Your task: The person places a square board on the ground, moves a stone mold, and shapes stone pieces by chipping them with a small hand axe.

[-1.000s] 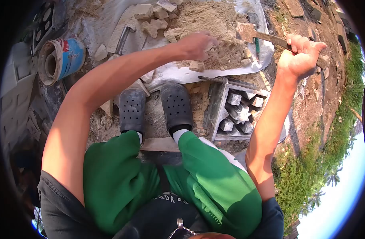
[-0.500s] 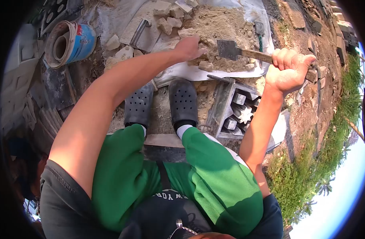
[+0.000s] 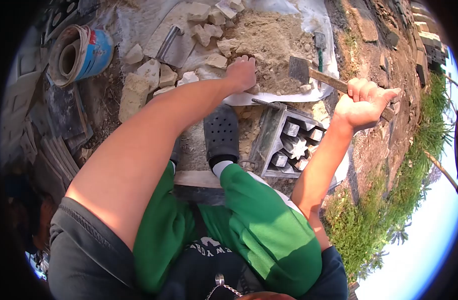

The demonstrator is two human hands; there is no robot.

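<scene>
My left hand [image 3: 241, 74] is at the near edge of the sandy heap [image 3: 276, 42], beside pale broken stones [image 3: 216, 61]. Its fingers are curled, and anything inside them is hidden. My right hand [image 3: 364, 102] is wrapped round the wooden handle of a hammer-like tool. The flat metal head [image 3: 299, 69] points left, above the right part of the heap. Below it, a metal mould [image 3: 274, 135] with star-shaped and block-shaped inserts sits near my shoe [image 3: 221, 131].
A blue and white bucket [image 3: 96, 54] stands at the upper left. A metal tool [image 3: 169, 42] lies on a slab, and a green-handled tool [image 3: 320, 47] lies on the white sheet [image 3: 316, 17]. Stone chunks [image 3: 134, 95] lie left of my feet; grass [image 3: 389, 192] grows at right.
My left hand has come down toward my feet, and its fingers have curled. My right hand has moved slightly left and lower with the hammer-like tool, whose head has turned.
</scene>
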